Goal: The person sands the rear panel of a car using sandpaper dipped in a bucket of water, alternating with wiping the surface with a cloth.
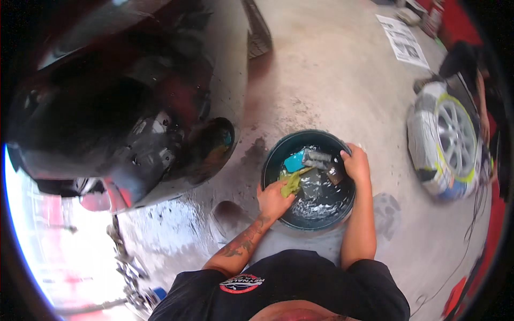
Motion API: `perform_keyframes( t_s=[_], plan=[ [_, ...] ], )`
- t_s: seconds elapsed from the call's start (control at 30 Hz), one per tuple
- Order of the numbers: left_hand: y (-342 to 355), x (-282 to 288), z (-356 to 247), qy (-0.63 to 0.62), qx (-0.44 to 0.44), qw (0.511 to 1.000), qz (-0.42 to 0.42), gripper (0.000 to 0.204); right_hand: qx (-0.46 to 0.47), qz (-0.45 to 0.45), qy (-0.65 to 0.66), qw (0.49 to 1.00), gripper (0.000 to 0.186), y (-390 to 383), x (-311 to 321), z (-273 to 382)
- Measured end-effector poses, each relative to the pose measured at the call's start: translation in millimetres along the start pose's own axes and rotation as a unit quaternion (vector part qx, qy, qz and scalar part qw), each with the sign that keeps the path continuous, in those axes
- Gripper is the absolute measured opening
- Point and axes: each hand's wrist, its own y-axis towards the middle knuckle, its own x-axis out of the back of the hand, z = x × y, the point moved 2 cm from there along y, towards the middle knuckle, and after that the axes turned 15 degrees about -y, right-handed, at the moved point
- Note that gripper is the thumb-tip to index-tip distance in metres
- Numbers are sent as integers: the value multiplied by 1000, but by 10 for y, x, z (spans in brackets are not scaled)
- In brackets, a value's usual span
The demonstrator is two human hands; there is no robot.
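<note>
A round dark bucket (278, 143) with water in it is in front of me on the wet floor. My left hand (274, 200) reaches over its near left rim, its fingers closed on a wet yellow-green cloth (290, 184). At the right side, my right hand (356, 162) grips the bucket's rim, the thumb on the inside. Inside lie a teal block (294, 161), a translucent grey piece (317, 159) beside it, and a brownish flat piece (335, 175) by the right wall. Reflections on the water hide some detail.
A glossy dark car body (107, 107) fills the left, with a tire (259, 43) beyond. On the right stands a silver wheel (455, 136) wrapped in masking, near another person's arm (483, 107). A printed sheet (402, 41) and a cable (467, 235) lie on the floor.
</note>
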Motion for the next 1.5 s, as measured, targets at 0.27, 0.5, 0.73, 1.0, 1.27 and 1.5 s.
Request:
perform_keyframes(
  t_s=[0.27,0.5,0.73,1.0,1.27,1.5],
  plan=[
    [-39,-237,-357,27,32,995,-95,32,26,59,-2,998,30,254,38,-330],
    [-49,-346,-260,13,-23,990,-137,32,55,70,-26,996,40,201,61,-408],
    [-4,-171,-731,-102,9,955,-280,35,292,-215,-84,928,38,5,297,-232],
    [292,400,-1295,-530,22,813,-242,17,210,208,317,901,58,-373,-309,88],
    [465,65,-1136,-441,65,865,-229,23,11,453,607,653,101,-441,-689,193],
    [14,312,-1523,-303,-71,949,-48,36,-98,398,597,689,40,-451,-371,348]
  ],
)
